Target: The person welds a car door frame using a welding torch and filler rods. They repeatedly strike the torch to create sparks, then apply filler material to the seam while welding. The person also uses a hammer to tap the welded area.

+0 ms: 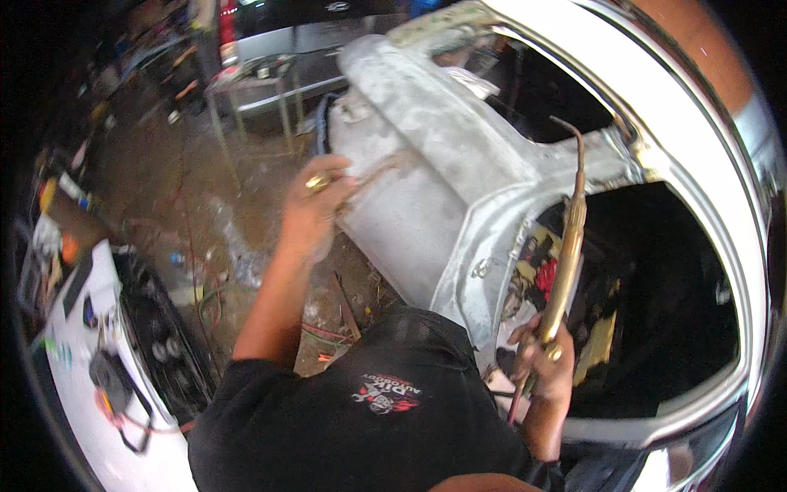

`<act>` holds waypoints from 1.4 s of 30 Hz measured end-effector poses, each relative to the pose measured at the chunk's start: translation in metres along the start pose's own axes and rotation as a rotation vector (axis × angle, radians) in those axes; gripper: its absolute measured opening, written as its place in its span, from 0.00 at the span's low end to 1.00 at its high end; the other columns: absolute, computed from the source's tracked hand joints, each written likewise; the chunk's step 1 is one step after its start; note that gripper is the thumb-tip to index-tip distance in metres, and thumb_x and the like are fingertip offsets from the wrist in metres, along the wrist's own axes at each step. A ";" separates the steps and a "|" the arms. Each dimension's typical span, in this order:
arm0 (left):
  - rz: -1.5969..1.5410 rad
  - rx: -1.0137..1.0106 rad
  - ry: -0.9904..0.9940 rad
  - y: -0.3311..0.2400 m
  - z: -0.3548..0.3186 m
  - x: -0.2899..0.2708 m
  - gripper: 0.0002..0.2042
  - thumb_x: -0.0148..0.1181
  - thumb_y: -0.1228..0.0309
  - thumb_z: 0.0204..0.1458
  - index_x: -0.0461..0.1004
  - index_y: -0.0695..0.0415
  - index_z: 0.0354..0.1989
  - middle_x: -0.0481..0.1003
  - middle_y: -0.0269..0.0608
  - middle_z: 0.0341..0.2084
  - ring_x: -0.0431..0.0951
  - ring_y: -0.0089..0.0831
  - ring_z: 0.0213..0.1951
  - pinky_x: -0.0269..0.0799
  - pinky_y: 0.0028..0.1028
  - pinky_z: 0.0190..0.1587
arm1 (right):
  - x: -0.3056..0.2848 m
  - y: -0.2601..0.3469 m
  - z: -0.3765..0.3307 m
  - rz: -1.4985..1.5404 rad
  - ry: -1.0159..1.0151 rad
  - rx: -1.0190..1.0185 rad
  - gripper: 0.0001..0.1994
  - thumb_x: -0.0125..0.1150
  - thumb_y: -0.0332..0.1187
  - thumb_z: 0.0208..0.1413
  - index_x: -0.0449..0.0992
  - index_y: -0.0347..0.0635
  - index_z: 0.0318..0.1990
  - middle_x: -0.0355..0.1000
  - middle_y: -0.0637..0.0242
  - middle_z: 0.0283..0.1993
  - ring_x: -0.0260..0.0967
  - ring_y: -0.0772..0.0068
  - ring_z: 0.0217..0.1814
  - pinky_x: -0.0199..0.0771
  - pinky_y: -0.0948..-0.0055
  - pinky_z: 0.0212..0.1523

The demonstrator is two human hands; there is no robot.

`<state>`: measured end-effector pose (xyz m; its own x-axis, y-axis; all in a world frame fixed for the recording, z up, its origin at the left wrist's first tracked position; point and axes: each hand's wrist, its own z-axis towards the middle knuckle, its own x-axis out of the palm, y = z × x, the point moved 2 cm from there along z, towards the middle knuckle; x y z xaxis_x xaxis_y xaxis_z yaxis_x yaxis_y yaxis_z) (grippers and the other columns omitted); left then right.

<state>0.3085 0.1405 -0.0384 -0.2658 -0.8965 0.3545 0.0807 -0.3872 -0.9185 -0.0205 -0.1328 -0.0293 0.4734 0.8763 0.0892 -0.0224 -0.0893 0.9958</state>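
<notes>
Smooth brass torch (563,266), ribbed neck, thin hooked tip, in front of the dark window opening (664,279); your right hand's (548,354) fingers wrap its lower end. Long axis points up and away from you, tip curving left. Your left hand (316,205) is curled by the dull, mottled grey panel (414,225) (blurred, can't tell its grip).

Torch (562,283) brass-gold; car panel (443,119) mottled pale grey; shirt (295,435) black, red-and-white print; roof (676,90) white.
</notes>
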 end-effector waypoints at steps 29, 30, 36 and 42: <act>-0.359 -0.345 0.459 -0.024 -0.012 0.178 0.28 0.50 0.39 0.65 0.74 0.56 0.42 0.70 0.31 0.28 0.64 0.19 0.24 0.55 0.17 0.20 | -0.009 -0.018 0.006 0.063 0.430 -0.071 0.17 0.69 0.22 0.58 0.69 0.41 0.51 0.68 0.63 0.55 0.71 0.80 0.36 0.76 0.77 0.33; -0.424 -0.351 0.499 -0.025 -0.006 0.184 0.29 0.48 0.36 0.65 0.74 0.55 0.39 0.70 0.29 0.27 0.63 0.18 0.22 0.52 0.17 0.18 | -0.009 -0.018 0.004 0.059 0.433 -0.090 0.17 0.69 0.22 0.58 0.69 0.41 0.51 0.68 0.62 0.56 0.71 0.80 0.36 0.76 0.77 0.33; -0.504 -0.373 0.572 -0.032 0.006 0.225 0.28 0.48 0.36 0.63 0.72 0.52 0.33 0.68 0.28 0.24 0.60 0.17 0.20 0.51 0.18 0.17 | -0.013 -0.019 -0.012 -0.001 0.396 -0.074 0.19 0.69 0.19 0.54 0.69 0.41 0.50 0.69 0.64 0.57 0.71 0.79 0.42 0.75 0.77 0.39; -0.563 -0.356 0.487 -0.037 -0.002 0.244 0.24 0.46 0.44 0.66 0.70 0.55 0.34 0.66 0.32 0.23 0.59 0.20 0.17 0.52 0.20 0.15 | -0.017 -0.024 -0.016 -0.026 0.346 -0.108 0.18 0.68 0.18 0.54 0.70 0.40 0.49 0.70 0.65 0.56 0.70 0.79 0.45 0.73 0.76 0.44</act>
<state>0.2388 -0.0633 0.0813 -0.5687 -0.3632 0.7380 -0.4763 -0.5861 -0.6554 -0.0418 -0.1378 -0.0546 0.1496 0.9876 0.0482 -0.1155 -0.0309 0.9928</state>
